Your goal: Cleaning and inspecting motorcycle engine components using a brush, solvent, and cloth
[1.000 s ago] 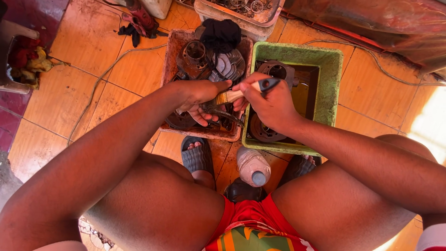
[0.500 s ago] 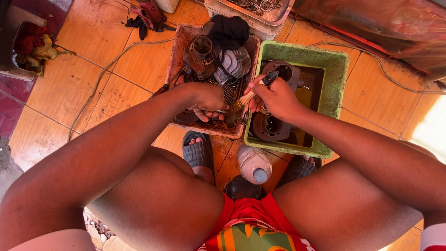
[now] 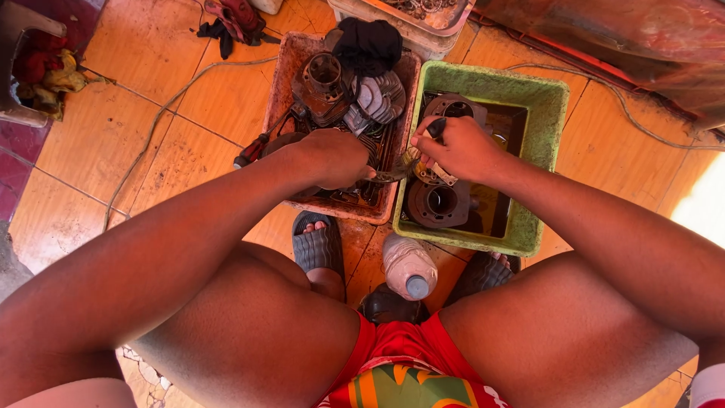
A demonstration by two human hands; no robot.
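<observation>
My left hand [image 3: 332, 157] is closed around a small dark metal part [image 3: 387, 176] over the edge of a brown tray [image 3: 281, 83] of greasy engine parts. My right hand [image 3: 459, 149] grips a paintbrush [image 3: 424, 143] with a dark handle, its bristles touching that metal part. Both hands meet between the brown tray and a green tub [image 3: 545, 113]. The green tub holds dark liquid and round engine cylinders [image 3: 436, 202].
A finned cylinder head [image 3: 377, 97], a black cloth [image 3: 368, 44] and a red-handled tool [image 3: 253, 149] lie in or beside the brown tray. A plastic bottle [image 3: 408, 266] stands between my sandalled feet. A cable [image 3: 151, 132] crosses the orange tiled floor; another crate [image 3: 408, 15] sits behind.
The view has shifted slightly downward. My hands stay together at the tray edge, with the brush moving a little against the part.
</observation>
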